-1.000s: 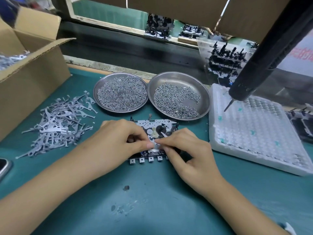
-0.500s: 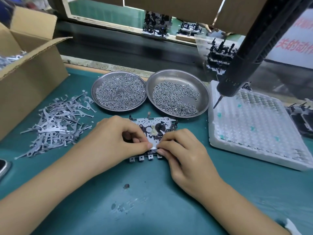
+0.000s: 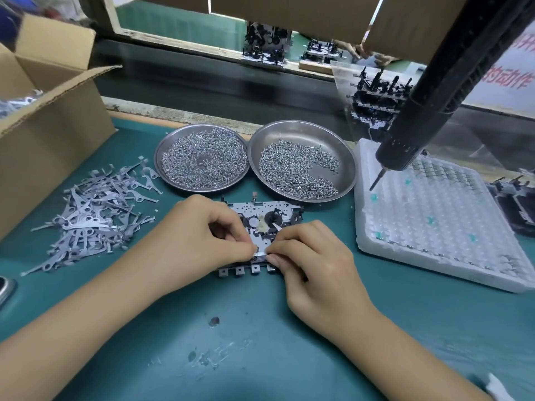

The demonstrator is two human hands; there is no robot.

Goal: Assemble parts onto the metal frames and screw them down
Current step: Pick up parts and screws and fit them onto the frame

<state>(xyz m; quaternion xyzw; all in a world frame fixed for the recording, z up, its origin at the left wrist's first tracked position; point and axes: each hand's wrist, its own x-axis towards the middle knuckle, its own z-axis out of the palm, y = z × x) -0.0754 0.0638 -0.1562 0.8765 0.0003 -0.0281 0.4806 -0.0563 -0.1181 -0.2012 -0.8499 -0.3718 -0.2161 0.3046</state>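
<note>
A metal frame (image 3: 262, 209) is lying flat on the green tabletop (image 3: 260, 342), just in front of two round steel dishes. Both hands are working over its near half. The left hand (image 3: 199, 241) is resting on the frame's left side with its fingers curled, the grip narrow, thumb and forefinger pinching a small pale strip (image 3: 259, 254). The right hand (image 3: 315, 261) is meeting it from the other side, its fingertips (image 3: 273, 257) pinching the same strip's right end, so the two grips are nearly touching. The strip is sitting low against the frame's near edge, though whether it is already seated there is hard to tell under the fingers. A black wheel and a small white gear are showing on the uncovered far part of the frame, and a row of square tabs is sticking out along its near edge.

The left dish (image 3: 162, 151) is holding a dense heap of small screws; the right dish (image 3: 341, 157) is holding a thinner spread. A loose pile of flat grey levers (image 3: 92, 212) is lying left of the frame, beside an open cardboard box (image 3: 52, 125). A white pocketed tray (image 3: 434, 224) is sitting to the right, and a black electric screwdriver (image 3: 417, 123) is hanging over its far corner, bit pointing down.
</note>
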